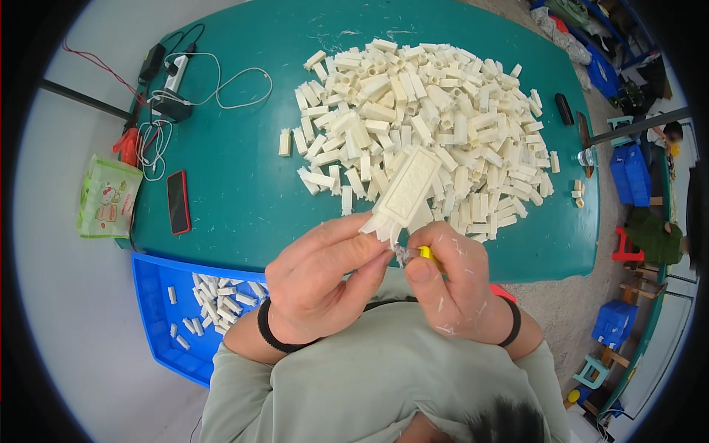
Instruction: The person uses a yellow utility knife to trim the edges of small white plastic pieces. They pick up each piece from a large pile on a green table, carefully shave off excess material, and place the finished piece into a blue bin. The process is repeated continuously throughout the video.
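Forearms (251, 337) angle inward from both sides of a person's chest, wrists bent, so the left hand (321, 266) and right hand (454, 280) nearly meet at the near edge of a green counter (236, 221). The left pinches the ragged lower end of a cream rectangular piece (410, 184) between thumb and fingers, its embossed face up, tilted toward the upper right. The right curls, thumb on top, around a small yellow object (430, 256), mostly hidden, beside that end. Pale shreds cling to the right hand. Beyond spreads a heap of cream pieces (443, 111).
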Demonstrator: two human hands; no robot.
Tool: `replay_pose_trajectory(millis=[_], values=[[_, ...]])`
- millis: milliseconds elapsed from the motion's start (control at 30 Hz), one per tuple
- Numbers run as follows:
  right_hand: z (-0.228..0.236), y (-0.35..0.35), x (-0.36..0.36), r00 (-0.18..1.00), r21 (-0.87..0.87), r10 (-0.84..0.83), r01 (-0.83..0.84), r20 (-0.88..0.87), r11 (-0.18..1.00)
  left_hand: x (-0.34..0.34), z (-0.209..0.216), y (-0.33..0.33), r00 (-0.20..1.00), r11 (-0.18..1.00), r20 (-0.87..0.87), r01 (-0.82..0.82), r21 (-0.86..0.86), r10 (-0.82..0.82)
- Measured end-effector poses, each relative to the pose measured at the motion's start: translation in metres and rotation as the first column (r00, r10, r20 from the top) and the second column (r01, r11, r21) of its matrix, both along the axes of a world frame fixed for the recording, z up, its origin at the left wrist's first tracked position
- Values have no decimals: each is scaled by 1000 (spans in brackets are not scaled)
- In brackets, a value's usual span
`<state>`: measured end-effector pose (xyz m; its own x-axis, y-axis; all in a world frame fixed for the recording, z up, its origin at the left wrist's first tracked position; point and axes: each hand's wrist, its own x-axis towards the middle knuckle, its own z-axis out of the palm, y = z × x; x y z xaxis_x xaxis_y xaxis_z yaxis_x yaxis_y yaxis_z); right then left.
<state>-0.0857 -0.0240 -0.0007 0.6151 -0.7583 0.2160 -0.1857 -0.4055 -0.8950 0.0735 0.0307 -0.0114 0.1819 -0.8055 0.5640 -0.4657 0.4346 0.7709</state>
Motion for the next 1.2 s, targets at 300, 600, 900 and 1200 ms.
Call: replay_pose_trajectory(millis=[300, 600, 900, 1200], values=[[-6, -1, 1, 997, -145, -69, 64, -29, 987, -1, -8, -1, 999, 999, -13, -34, -40, 33], [-7, -3, 3, 989, -250, -128, 106, -75, 962, -1, -5, 4, 998, 998, 1, -71, -2, 71], [-4, -2, -10, 994, 127, -75, 65, 75, 990, 3, -10, 8, 970, 998, -241, 38, 41, -27], [-8, 0, -4, 966, 144, -220, 200, 139, 969, 10, -19, 5, 939, 964, -334, 156, 214, -78]])
